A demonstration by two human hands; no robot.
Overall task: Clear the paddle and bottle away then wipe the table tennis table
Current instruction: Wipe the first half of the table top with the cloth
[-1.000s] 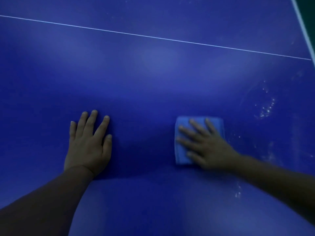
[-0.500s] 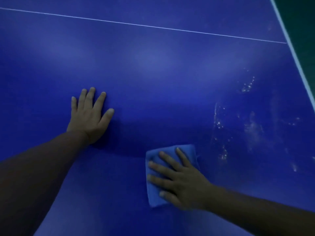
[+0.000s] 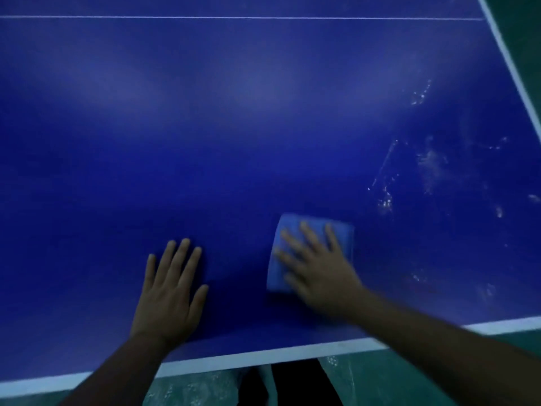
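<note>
Since the earlier frame the cloth (image 3: 314, 250) has slid toward the desk (image 3: 234, 127) near edge. The right hand (image 3: 319, 273) presses it with flat, released fingers; the left hand (image 3: 168, 291) braces likewise. We judge the white residue (image 3: 430, 165) rightward risks being missed.

I see R hand (image 3: 317, 272) motion-blurred, covering most of cloth (image 3: 347, 235); both forearms cut off at btm edge.

left hand (image 3: 167, 291) flat on the blue table (image 3: 263, 127), fingers straight. right hand (image 3: 317, 272), blurred, presses a folded blue cloth (image 3: 347, 231) with spread fingers. whitish smears (image 3: 427, 165) at right; white edge line (image 3: 234, 360) nearest the person.
</note>
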